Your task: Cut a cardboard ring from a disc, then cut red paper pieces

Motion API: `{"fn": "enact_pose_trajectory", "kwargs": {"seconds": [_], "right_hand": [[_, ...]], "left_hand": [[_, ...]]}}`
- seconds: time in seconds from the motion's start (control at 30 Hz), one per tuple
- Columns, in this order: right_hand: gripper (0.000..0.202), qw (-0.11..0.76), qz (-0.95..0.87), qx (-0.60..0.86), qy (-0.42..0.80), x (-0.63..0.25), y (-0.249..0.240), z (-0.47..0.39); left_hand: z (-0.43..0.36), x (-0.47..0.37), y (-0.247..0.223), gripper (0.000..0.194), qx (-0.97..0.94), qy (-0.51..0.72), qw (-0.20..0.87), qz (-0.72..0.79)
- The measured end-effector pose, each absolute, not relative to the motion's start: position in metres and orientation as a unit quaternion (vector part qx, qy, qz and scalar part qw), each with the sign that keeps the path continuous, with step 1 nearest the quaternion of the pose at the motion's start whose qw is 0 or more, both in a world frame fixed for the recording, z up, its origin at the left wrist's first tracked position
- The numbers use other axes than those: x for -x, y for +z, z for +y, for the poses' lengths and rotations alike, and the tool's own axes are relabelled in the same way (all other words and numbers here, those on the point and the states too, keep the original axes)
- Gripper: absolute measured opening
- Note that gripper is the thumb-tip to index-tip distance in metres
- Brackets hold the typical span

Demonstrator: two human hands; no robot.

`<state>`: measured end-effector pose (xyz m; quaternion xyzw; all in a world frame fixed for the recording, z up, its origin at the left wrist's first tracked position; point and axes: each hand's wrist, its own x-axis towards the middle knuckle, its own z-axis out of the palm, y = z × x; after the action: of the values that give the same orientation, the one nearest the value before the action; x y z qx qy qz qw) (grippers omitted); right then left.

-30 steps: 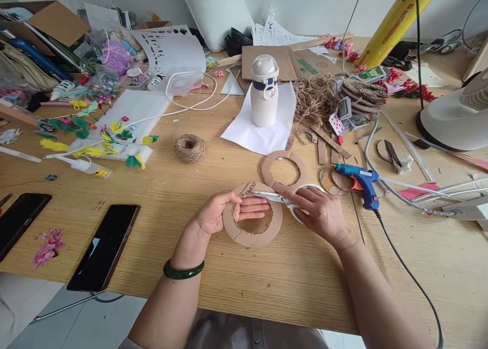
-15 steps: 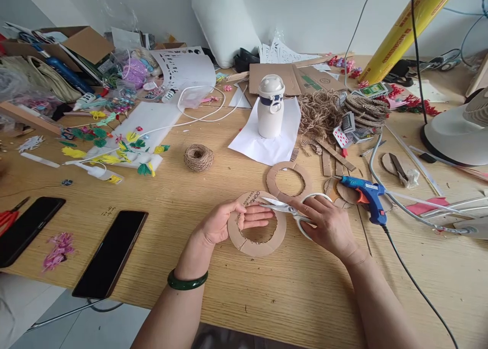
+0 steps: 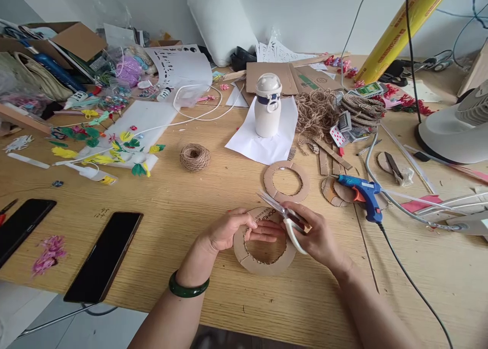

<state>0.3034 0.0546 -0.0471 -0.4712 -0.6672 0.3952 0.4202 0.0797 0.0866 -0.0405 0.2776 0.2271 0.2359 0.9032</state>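
Note:
My left hand (image 3: 238, 231) grips a brown cardboard ring (image 3: 263, 267) by its left side, thumb on top and fingers passing through the hole. The ring's inner edge looks rough, and dark print shows on its far part. In my right hand (image 3: 314, 234) are white-handled scissors (image 3: 293, 232), their blades pointing up and left above the ring's far right edge. A second cardboard ring (image 3: 269, 178) lies flat on the table just beyond. The blue glue gun (image 3: 358, 188) rests to the right of my right hand.
A white bottle (image 3: 267, 115) stands on a paper sheet (image 3: 238, 144). A ball of twine (image 3: 194, 157) sits left of it, and loose twine (image 3: 316, 110) lies to its right. Two phones, one a black phone (image 3: 104, 255), lie at the left. Cardboard scraps (image 3: 333, 191) lie near the glue gun.
The scissors have lifted and turned, their blades now pointing more upward and away from the table. The held ring has shifted slightly right and nearer to me.

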Motion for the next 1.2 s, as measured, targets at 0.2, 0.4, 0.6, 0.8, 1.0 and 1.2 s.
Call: {"fn": "enact_pose_trajectory", "kwargs": {"seconds": [0.2,0.4,0.6,0.8,1.0,1.2], "right_hand": [[0.037,0.540,-0.463,0.536,0.455,-0.301,-0.043,0.059],[0.046,0.557,-0.378,0.522,0.523,-0.293,-0.048,0.057],[0.030,0.463,-0.619,0.563,0.292,-0.308,-0.040,0.059],[0.041,0.314,-0.788,0.529,0.015,-0.330,-0.031,0.067],[0.040,0.268,-0.817,0.509,-0.052,-0.334,-0.037,0.070],[0.040,0.239,-0.834,0.488,-0.094,-0.338,-0.036,0.070]], "left_hand": [[0.090,-0.083,-0.044,0.047,-0.231,0.337,0.896,0.173],[0.081,-0.097,-0.043,0.045,-0.198,0.388,0.883,0.175],[0.087,-0.086,-0.038,0.049,-0.200,0.401,0.873,0.192],[0.089,-0.079,-0.034,0.050,-0.218,0.388,0.871,0.206],[0.087,-0.077,-0.037,0.056,-0.209,0.371,0.880,0.209],[0.088,-0.076,-0.037,0.057,-0.222,0.359,0.882,0.211]]}}
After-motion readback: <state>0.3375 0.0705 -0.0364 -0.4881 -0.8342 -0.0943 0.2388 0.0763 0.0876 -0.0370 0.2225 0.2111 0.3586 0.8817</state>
